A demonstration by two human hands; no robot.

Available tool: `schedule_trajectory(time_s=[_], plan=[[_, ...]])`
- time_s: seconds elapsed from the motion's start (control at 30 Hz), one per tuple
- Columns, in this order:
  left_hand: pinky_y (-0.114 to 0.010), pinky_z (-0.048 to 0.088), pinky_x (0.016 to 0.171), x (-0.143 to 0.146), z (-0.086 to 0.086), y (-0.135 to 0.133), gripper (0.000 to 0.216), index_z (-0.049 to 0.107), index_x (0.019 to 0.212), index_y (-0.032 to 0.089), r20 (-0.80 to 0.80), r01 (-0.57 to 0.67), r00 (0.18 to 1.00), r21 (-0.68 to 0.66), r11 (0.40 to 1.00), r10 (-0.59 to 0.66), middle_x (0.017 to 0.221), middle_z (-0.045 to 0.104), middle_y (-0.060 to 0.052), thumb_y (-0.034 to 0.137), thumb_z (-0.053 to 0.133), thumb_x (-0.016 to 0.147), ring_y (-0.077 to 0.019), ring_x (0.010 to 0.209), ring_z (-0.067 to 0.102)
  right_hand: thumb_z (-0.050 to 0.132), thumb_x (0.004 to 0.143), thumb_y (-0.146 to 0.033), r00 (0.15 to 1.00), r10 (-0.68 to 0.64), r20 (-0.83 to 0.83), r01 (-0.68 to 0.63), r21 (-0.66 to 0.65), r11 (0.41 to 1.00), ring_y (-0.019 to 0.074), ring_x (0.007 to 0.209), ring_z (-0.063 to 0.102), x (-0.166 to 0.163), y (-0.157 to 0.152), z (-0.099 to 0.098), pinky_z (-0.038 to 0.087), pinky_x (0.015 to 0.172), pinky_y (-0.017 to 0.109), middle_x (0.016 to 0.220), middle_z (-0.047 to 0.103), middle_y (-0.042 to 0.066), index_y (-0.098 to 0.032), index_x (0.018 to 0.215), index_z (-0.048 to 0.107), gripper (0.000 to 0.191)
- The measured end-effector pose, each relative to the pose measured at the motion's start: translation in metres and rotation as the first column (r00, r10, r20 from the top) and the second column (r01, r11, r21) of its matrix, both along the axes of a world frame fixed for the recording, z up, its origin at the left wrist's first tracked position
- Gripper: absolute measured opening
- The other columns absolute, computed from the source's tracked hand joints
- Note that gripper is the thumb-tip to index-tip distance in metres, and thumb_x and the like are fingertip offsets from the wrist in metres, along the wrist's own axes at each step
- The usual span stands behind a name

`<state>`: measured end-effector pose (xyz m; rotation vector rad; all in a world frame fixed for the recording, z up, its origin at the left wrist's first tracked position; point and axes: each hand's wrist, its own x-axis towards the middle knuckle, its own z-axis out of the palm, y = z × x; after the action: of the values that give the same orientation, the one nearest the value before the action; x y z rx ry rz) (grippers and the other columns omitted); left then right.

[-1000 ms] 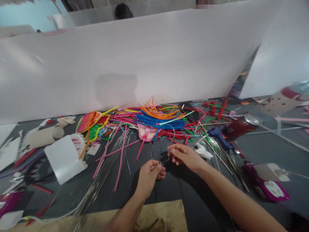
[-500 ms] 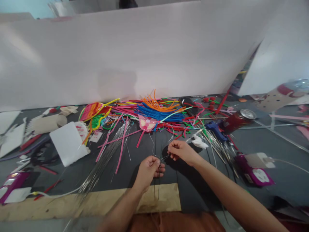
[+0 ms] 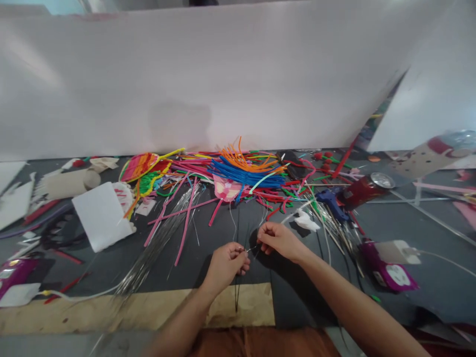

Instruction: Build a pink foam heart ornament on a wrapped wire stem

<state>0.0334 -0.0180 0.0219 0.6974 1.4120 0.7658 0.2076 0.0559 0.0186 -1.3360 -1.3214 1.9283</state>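
Observation:
My left hand [image 3: 225, 263] is closed in a pinch on a thin silver wire [image 3: 233, 223] and some dark thin stems [image 3: 237, 292] that hang down below it. My right hand [image 3: 278, 240] is also pinched on the same wire, a little to the right and above. The two hands sit close together over the dark table [image 3: 409, 228]. Just behind them lies a pile of coloured pipe cleaners [image 3: 241, 173] in blue, orange, pink and red, with a pink woven piece [image 3: 226, 189] in it.
A bundle of silver wires [image 3: 159, 238] lies left of the hands. A white sheet [image 3: 101, 216], cardboard tube [image 3: 67, 184] and woven fan shape [image 3: 139, 167] sit further left. A blue glue gun [image 3: 332, 202], red can [image 3: 362, 189] and purple box [image 3: 388, 270] are right. A white board [image 3: 208, 74] walls the back.
The view tilted down a little, showing brown paper and orange cloth at the near edge. Both hands stayed pinched on the wire and drew slightly closer together.

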Motion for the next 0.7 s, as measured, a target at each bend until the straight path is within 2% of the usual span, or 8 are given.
schedule_trajectory(time_s=[0.17, 0.33, 0.4, 0.47, 0.53, 0.57, 0.63, 0.7], plan=[[-0.025, 0.051, 0.053, -0.007, -0.002, 0.004, 0.034, 0.052, 0.082, 0.015, 0.01, -0.015, 1.0, -0.054, 0.998, 0.016, 0.067, 0.065, -0.003, 0.042, 0.066, 0.069, -0.0132, 0.058, 0.062, 0.068, 0.068, -0.041, 0.999, -0.03, -0.027, 0.029, -0.026, 0.999, 0.0081, 0.052, 0.057, 0.008, 0.0, 0.008, 0.046, 0.047, 0.02, 0.066, 0.061, -0.003, -0.018, 0.07, 0.053, 0.028], [-0.025, 0.048, 0.056, -0.011, 0.003, 0.004, 0.032, 0.056, 0.088, 0.015, -0.172, 0.181, 0.969, 0.0, 0.983, -0.179, 0.074, 0.066, -0.006, 0.046, 0.051, 0.081, -0.0155, 0.065, 0.064, 0.07, 0.068, -0.043, 0.992, 0.043, -0.115, -0.054, -0.095, 0.994, 0.0062, 0.048, 0.054, 0.018, 0.0, 0.012, 0.042, 0.043, 0.018, 0.064, 0.06, -0.003, -0.017, 0.071, 0.053, 0.032], [-0.025, 0.044, 0.056, -0.014, 0.012, 0.003, 0.035, 0.058, 0.077, 0.016, -0.389, 0.344, 0.87, 0.04, 0.938, -0.303, 0.069, 0.066, -0.005, 0.046, 0.043, 0.085, -0.0158, 0.062, 0.063, 0.071, 0.068, -0.043, 0.991, 0.085, -0.107, -0.096, -0.095, 0.991, 0.0055, 0.047, 0.052, 0.019, 0.001, 0.011, 0.042, 0.042, 0.017, 0.063, 0.059, -0.003, -0.016, 0.07, 0.054, 0.032], [-0.025, 0.039, 0.056, -0.018, 0.022, 0.003, 0.041, 0.057, 0.063, 0.017, -0.627, 0.497, 0.682, 0.021, 0.867, -0.376, 0.06, 0.063, -0.004, 0.046, 0.04, 0.087, -0.0158, 0.057, 0.06, 0.071, 0.068, -0.044, 0.99, 0.1, -0.103, -0.109, -0.083, 0.991, 0.0053, 0.047, 0.052, 0.018, 0.001, 0.01, 0.042, 0.042, 0.016, 0.062, 0.058, -0.004, -0.016, 0.07, 0.054, 0.033], [-0.025, 0.034, 0.055, -0.022, 0.031, 0.003, 0.042, 0.055, 0.059, 0.018, -0.753, 0.575, 0.527, -0.026, 0.818, -0.394, 0.056, 0.062, -0.003, 0.044, 0.04, 0.088, -0.0158, 0.055, 0.059, 0.07, 0.069, -0.044, 0.986, 0.121, -0.111, -0.13, -0.08, 0.988, 0.0052, 0.046, 0.053, 0.017, 0.002, 0.009, 0.041, 0.042, 0.016, 0.062, 0.059, -0.003, -0.016, 0.07, 0.054, 0.032], [-0.024, 0.032, 0.055, -0.024, 0.034, 0.003, 0.041, 0.056, 0.059, 0.018, -0.78, 0.589, 0.487, -0.039, 0.807, -0.393, 0.056, 0.062, -0.003, 0.043, 0.04, 0.088, -0.0156, 0.056, 0.059, 0.07, 0.069, -0.044, 0.985, 0.13, -0.113, -0.139, -0.081, 0.987, 0.0052, 0.046, 0.053, 0.016, 0.002, 0.009, 0.041, 0.041, 0.016, 0.062, 0.059, -0.003, -0.016, 0.071, 0.054, 0.032], [-0.024, 0.031, 0.055, -0.028, 0.036, 0.002, 0.036, 0.058, 0.063, 0.019, -0.797, 0.586, 0.479, -0.023, 0.81, -0.368, 0.057, 0.062, -0.002, 0.04, 0.042, 0.087, -0.0151, 0.056, 0.059, 0.071, 0.068, -0.042, 0.986, 0.125, -0.11, -0.134, -0.082, 0.988, 0.0054, 0.046, 0.052, 0.016, 0.002, 0.01, 0.041, 0.041, 0.016, 0.062, 0.059, -0.003, -0.016, 0.071, 0.054, 0.031], [-0.023, 0.032, 0.055, -0.029, 0.034, 0.001, 0.029, 0.061, 0.07, 0.019, -0.773, 0.557, 0.544, 0.041, 0.83, -0.327, 0.06, 0.063, -0.001, 0.037, 0.044, 0.086, -0.0149, 0.058, 0.059, 0.072, 0.068, -0.042, 0.99, 0.078, -0.117, -0.088, -0.078, 0.993, 0.0055, 0.047, 0.052, 0.017, 0.002, 0.011, 0.041, 0.041, 0.016, 0.062, 0.059, -0.004, -0.017, 0.07, 0.054, 0.031]])
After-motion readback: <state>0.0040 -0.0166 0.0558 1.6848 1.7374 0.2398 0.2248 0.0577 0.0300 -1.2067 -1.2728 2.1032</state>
